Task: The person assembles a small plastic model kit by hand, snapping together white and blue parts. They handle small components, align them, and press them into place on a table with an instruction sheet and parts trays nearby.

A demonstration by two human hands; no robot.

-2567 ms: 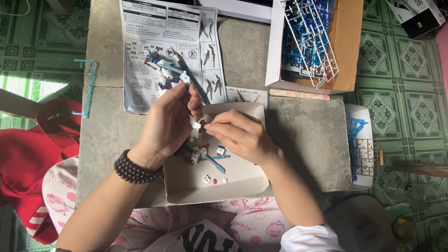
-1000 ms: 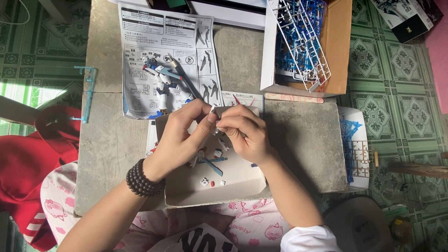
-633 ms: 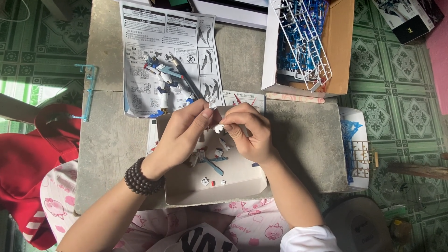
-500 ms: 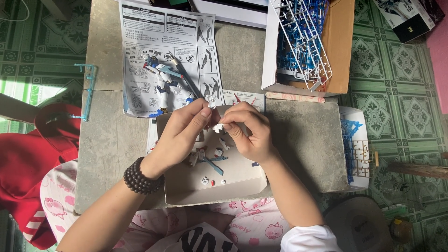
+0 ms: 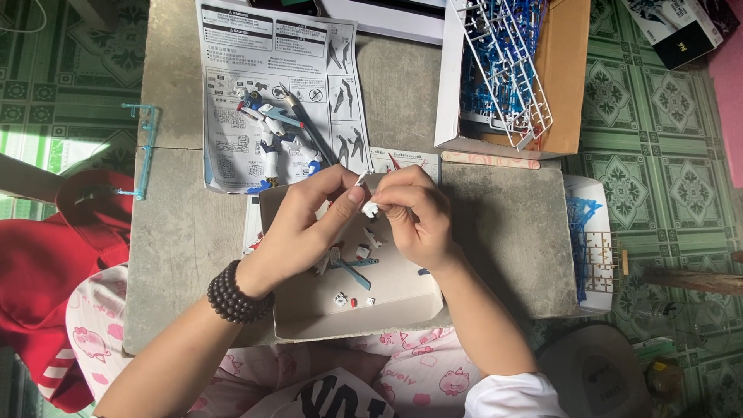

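Both my hands meet over a shallow cardboard tray [image 5: 402, 306] on a grey stone slab. My left hand [image 5: 309, 220], with a dark bead bracelet at the wrist, and my right hand [image 5: 414, 213] pinch a small white plastic model part [image 5: 370, 207] between their fingertips. Several tiny white, red and blue parts [image 5: 352, 267] lie loose in the tray under the hands. A partly built white and blue model figure [image 5: 275, 139] rests on a printed instruction sheet [image 5: 232, 85] just beyond my left hand, with a dark pen-like tool [image 5: 309, 131] beside it.
An open cardboard box [image 5: 569, 85] at the back right holds white and blue part frames [image 5: 503, 62]. A teal part frame [image 5: 145, 139] lies off the slab's left edge. More frames on a white sheet [image 5: 592, 248] sit right of the slab. Green patterned floor tiles surround it.
My hands have stayed together over the tray, shifting slightly away from me and turning the small white part between the fingertips. Nothing was put down.
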